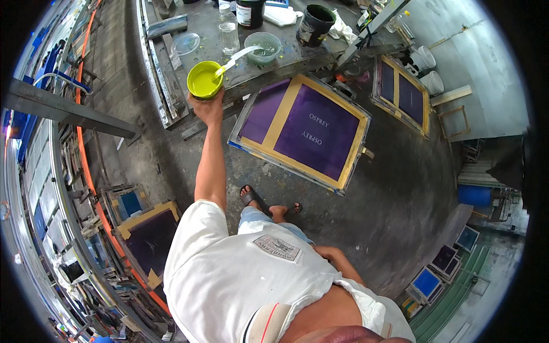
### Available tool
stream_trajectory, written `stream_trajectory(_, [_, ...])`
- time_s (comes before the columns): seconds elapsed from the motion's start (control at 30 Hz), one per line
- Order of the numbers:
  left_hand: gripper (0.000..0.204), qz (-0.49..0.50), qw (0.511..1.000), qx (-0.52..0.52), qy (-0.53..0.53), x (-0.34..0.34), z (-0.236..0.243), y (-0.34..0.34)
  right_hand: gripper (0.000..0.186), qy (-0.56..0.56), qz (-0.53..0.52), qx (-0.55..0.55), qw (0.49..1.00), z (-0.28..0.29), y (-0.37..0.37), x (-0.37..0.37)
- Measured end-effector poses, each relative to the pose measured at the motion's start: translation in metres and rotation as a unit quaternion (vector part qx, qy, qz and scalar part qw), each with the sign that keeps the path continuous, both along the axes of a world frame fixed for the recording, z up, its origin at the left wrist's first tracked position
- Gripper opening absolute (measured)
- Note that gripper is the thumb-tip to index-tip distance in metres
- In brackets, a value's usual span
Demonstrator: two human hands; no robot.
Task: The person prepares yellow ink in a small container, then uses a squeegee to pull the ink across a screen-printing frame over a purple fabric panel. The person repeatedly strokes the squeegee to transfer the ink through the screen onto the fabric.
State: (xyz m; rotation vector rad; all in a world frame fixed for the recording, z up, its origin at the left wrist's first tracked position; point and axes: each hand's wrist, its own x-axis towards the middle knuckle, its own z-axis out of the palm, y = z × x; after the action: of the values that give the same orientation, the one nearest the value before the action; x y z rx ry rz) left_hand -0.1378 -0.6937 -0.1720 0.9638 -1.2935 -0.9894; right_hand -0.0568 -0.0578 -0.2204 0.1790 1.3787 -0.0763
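Observation:
My left hand (209, 106) is closed round the lower part of a small tub of yellow-green ink (198, 79), held up at the near left corner of the worktable. A white plastic spatula (243, 55) leans in the tub, its blade end coated with the ink and its handle pointing right. To the right, on the table, is a clear plastic bowl (267, 52) with pale liquid. My right hand (327, 251) is down by my hip against my clothing. Its fingers are mostly hidden.
The worktable (311, 57) bears a clear bottle (229, 34), a lid (186, 43) and a dark ink-stained tub (315, 26). A purple printing screen (320, 123) leans below its edge; another screen (403, 94) stands farther right. A metal beam (68, 108) crosses at left.

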Motion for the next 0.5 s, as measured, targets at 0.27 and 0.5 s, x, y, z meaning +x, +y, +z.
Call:
stream_trajectory(0.27, [0.081, -0.046, 0.998, -0.037, -0.007, 0.015, 0.001, -0.004, 0.062, 0.237, -0.178, -0.202, 0.934, 0.061, 0.024, 0.024])
stream_trajectory(0.5, [0.078, 0.048, 0.998, -0.041, -0.004, 0.017, 0.011, 0.025, 0.050, 0.370, -0.078, -0.276, 0.884, 0.039, 0.019, 0.030])
